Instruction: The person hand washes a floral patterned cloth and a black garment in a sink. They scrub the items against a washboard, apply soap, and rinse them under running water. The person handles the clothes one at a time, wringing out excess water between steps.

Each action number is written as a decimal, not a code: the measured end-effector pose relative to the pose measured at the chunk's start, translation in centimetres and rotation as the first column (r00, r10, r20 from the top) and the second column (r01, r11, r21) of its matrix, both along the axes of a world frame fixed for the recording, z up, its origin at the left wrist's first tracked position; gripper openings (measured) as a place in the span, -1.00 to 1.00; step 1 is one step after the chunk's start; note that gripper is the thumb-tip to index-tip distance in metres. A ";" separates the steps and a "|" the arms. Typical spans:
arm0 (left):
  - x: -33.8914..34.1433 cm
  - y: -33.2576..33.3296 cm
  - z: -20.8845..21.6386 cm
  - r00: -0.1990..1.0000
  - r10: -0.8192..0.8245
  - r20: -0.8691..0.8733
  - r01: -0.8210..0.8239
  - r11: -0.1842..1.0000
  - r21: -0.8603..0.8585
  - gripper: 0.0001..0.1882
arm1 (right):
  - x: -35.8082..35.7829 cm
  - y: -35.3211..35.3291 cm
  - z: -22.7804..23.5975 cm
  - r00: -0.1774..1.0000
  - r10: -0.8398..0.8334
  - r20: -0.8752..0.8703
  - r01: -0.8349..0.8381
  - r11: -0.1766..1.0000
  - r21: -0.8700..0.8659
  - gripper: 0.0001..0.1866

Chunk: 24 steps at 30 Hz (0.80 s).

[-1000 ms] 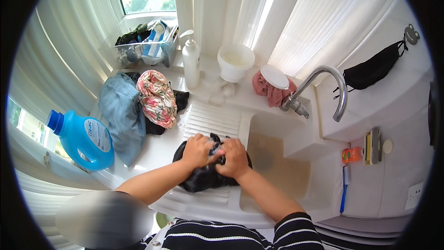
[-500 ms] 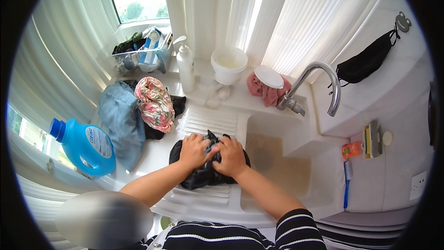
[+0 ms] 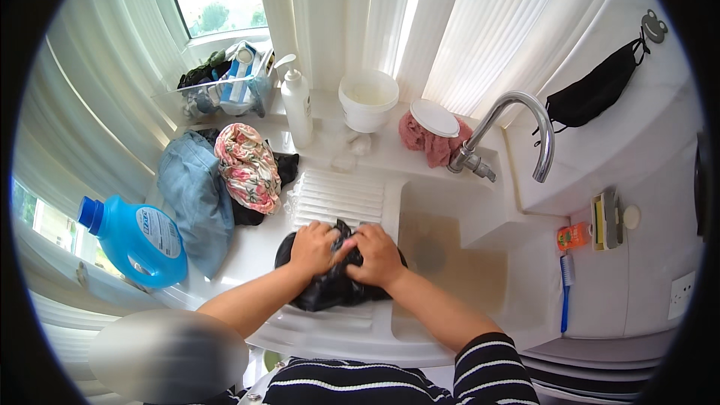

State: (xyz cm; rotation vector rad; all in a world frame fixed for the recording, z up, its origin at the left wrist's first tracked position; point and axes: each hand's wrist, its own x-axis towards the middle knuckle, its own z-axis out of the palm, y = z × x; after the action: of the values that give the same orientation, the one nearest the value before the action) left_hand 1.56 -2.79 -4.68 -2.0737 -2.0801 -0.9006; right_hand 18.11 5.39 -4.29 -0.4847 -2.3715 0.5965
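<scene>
A wet black garment (image 3: 330,290) lies bunched on the ribbed washboard (image 3: 341,199) to the left of the sink basin. My left hand (image 3: 315,247) presses on its left part with the fingers curled into the cloth. Close beside it, my right hand (image 3: 373,255) grips the right part, fingers closed round the fabric. A fold of the cloth sticks up between the two hands. The fingertips are partly hidden in the folds.
Brownish water stands in the basin (image 3: 491,221) under the curved tap (image 3: 534,116). Left are a blue detergent bottle (image 3: 142,244), jeans (image 3: 193,195) and a floral cloth (image 3: 247,169). Behind stand a pump bottle (image 3: 298,111), a white tub (image 3: 367,109) and a pink cloth (image 3: 424,142).
Both hands stay on the black garment and have shifted only very slightly. The whole view has moved a little.
</scene>
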 end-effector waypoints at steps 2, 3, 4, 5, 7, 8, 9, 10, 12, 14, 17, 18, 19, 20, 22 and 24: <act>-2.4 5.8 -0.5 0.985 0.149 -0.088 -0.143 0.987 0.069 -0.54 | -3.5 4.0 -0.2 0.971 -0.235 0.036 0.233 0.970 0.069 -0.59; -3.8 7.6 -0.5 0.973 0.203 -0.108 -0.192 0.976 0.106 -0.54 | -5.1 5.2 0.3 0.958 -0.277 0.079 0.274 0.960 0.053 -0.57; -4.1 8.7 -0.1 0.962 0.246 -0.117 -0.229 0.963 0.143 -0.54 | -5.8 5.9 0.6 0.936 -0.329 0.129 0.326 0.944 0.043 -0.55; -3.7 8.4 0.1 0.956 0.269 -0.113 -0.258 0.960 0.104 -0.56 | -5.6 5.4 0.8 0.924 -0.356 0.136 0.350 0.934 0.069 -0.52; -1.7 7.1 1.3 0.949 0.300 -0.101 -0.301 0.954 0.011 -0.55 | -4.5 4.0 -0.2 0.892 -0.422 0.163 0.408 0.906 0.113 -0.46; -1.1 5.0 0.8 0.973 0.227 -0.048 -0.228 0.973 -0.021 -0.54 | -2.7 2.6 0.0 0.912 -0.340 0.230 0.340 0.940 0.043 -0.40; -0.4 2.2 0.9 0.990 0.125 -0.062 -0.124 0.992 0.016 -0.52 | -0.9 1.1 0.3 0.942 -0.252 0.222 0.253 0.967 0.026 -0.41; 0.4 -0.4 1.2 0.999 0.033 -0.026 -0.034 0.999 -0.042 -0.51 | 0.8 -0.9 1.2 0.939 -0.185 0.289 0.197 0.980 -0.014 -0.41; 1.8 -3.6 2.4 0.994 -0.103 -0.020 0.099 0.984 -0.146 -0.55 | 3.2 -4.3 0.9 0.979 -0.085 0.186 0.088 0.996 -0.011 -0.47; 0.8 -1.7 0.8 0.995 -0.095 -0.020 0.091 0.986 -0.137 -0.55 | 2.0 -2.4 -0.1 0.988 -0.044 0.149 0.047 0.999 -0.018 -0.49; -1.3 6.2 -1.0 0.990 0.116 -0.084 -0.111 0.992 0.060 -0.56 | -1.8 4.0 -0.1 0.967 -0.227 0.119 0.222 0.974 0.052 -0.52; -2.6 7.8 -0.7 0.976 0.184 -0.113 -0.169 0.977 0.134 -0.56 | -3.3 4.9 1.1 0.941 -0.290 0.173 0.282 0.957 0.072 -0.49; -3.1 9.0 -0.1 0.959 0.249 -0.137 -0.229 0.963 0.145 -0.55 | -4.3 5.6 1.6 0.901 -0.368 0.231 0.358 0.930 0.085 -0.46; -2.7 9.4 0.5 0.947 0.310 -0.085 -0.304 0.950 0.077 -0.54 | -4.7 5.5 1.5 0.872 -0.426 0.241 0.419 0.904 0.085 -0.45; -1.0 7.4 0.9 0.941 0.333 -0.059 -0.331 0.943 0.042 -0.54 | -3.7 3.7 0.6 0.856 -0.448 0.257 0.447 0.892 0.067 -0.40; 0.3 2.2 0.9 0.985 0.162 -0.067 -0.160 0.986 0.039 -0.53 | -0.5 0.3 0.3 0.915 -0.297 0.271 0.297 0.954 0.043 -0.38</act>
State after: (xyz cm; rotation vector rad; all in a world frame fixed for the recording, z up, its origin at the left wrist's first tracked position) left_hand 1.83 -0.56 -3.77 -1.8607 -2.1439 -0.8212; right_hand 17.58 5.73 -3.95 -0.9632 -2.4842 0.4074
